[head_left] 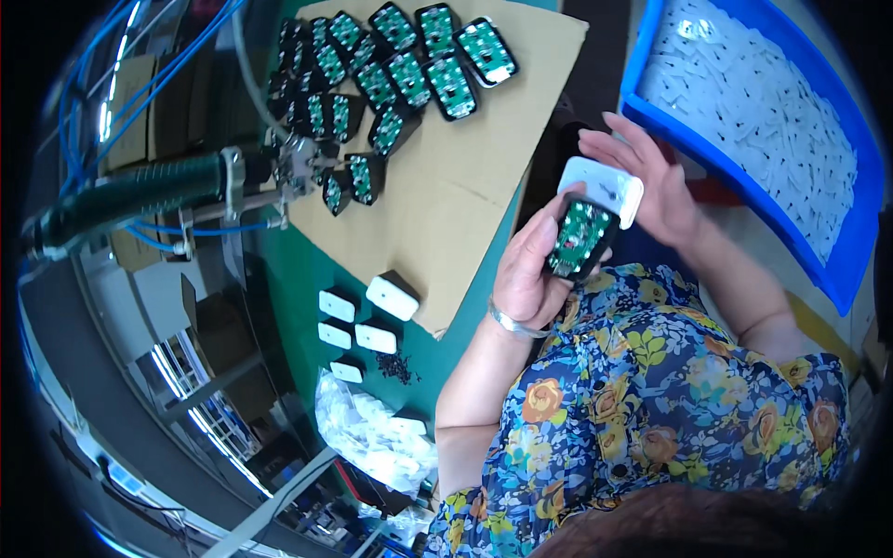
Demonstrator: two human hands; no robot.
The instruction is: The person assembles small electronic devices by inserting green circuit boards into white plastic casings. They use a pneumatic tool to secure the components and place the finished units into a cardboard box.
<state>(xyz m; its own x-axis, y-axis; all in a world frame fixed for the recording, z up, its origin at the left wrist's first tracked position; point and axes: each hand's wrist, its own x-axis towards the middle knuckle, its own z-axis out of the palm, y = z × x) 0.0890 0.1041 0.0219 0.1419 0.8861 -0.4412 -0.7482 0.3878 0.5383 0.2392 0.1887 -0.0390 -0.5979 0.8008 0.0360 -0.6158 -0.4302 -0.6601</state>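
Note:
My left hand (532, 272) grips a dark housing (574, 275) with an exposed green circuit board (582, 232). Above the board's upper end is a tilted white cover plate (589, 175), with small dark marks on its face. My right hand (659, 181) is behind and beside this plate, holding it at its right side. Several right fingers are stretched toward the upper left, and the right thumb is hidden. A left fingertip meets the plate's lower left edge.
A blue bin (642, 104) of white pieces (758, 102) stands right. On brown cardboard (470, 191) are several housings with green boards (451, 86). Left are white-faced boxes (393, 298), small black parts (394, 367), a plastic bag (358, 418) and a hose-fitted metal arm (177, 186).

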